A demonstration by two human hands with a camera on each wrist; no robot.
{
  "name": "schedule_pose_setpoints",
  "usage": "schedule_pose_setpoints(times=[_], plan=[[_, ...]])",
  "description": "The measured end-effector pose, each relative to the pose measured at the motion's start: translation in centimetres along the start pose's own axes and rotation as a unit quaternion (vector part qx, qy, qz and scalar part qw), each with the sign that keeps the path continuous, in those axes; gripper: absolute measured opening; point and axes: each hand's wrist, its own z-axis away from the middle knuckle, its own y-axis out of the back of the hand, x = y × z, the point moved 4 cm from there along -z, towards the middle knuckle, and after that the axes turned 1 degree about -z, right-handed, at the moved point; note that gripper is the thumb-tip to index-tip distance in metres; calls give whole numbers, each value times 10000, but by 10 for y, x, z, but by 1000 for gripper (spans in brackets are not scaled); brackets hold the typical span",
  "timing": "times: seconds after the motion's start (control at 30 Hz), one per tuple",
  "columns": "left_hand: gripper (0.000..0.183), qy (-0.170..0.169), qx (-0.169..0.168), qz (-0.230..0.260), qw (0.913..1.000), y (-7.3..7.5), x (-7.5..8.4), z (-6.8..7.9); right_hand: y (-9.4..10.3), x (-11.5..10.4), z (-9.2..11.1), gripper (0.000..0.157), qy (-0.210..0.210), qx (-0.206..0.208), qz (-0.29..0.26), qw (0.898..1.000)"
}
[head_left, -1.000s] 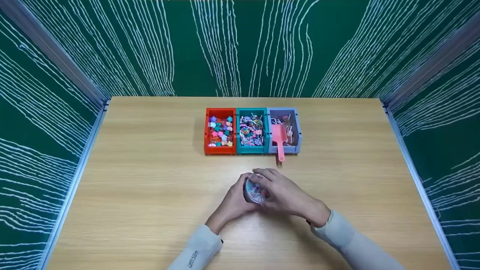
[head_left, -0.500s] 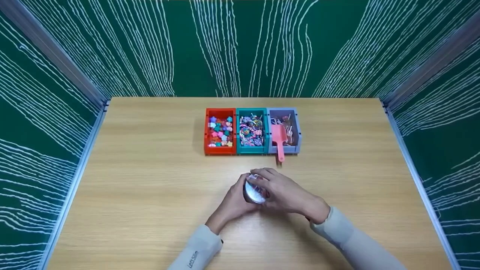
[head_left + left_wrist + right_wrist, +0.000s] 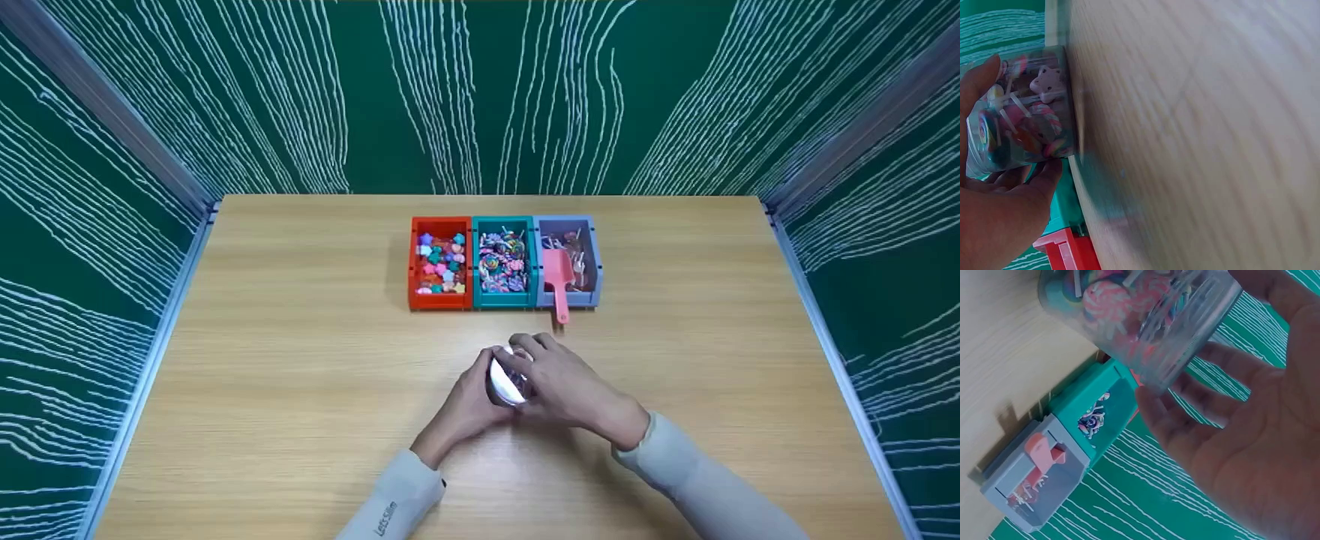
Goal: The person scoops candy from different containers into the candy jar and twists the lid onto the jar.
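Note:
A clear plastic jar (image 3: 1027, 115) stands on the table, with small lollipops and a pale star-shaped piece showing through its wall. My left hand (image 3: 469, 401) grips the jar's side, thumb and fingers round it in the left wrist view. Over the top, my right hand (image 3: 574, 390) holds the rim of a clear lid (image 3: 506, 386), which has a bright glare across it. In the right wrist view, the thumb and fingers of that hand lie on opposite sides of the jar's top. Part of the lid is hidden under the fingers.
Three joined bins stand behind the jar: a red bin (image 3: 442, 301) with colourful star and round pieces, a teal bin (image 3: 504, 300) with lollipops, and a lilac bin (image 3: 591, 298) with more sticks. A pink scoop (image 3: 559, 277) rests in the lilac bin, handle over its front edge.
The right hand has shifted and turned slightly at the jar's top. Glare has appeared on the lid and changed shape. The left hand and the bins have stayed in place.

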Motion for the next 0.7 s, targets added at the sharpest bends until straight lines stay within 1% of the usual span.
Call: schedule_pose_setpoints(times=[0.13,0.27,0.53,0.7], plan=[[90,-86,56,38,9999,0,0,0,1,-2,-1,81,48,-24,108,9999],[91,-82,35,53,9999,0,0,0,3,-6,-2,80,92,-35,262,9996],[93,149,-38,-38,9999,0,-1,-1,0,-13,-8,83,-11,-46,592,9982],[95,213,-71,-38,9997,0,0,-2,-3,-10,-9,79,-169,-19,671,9976]])
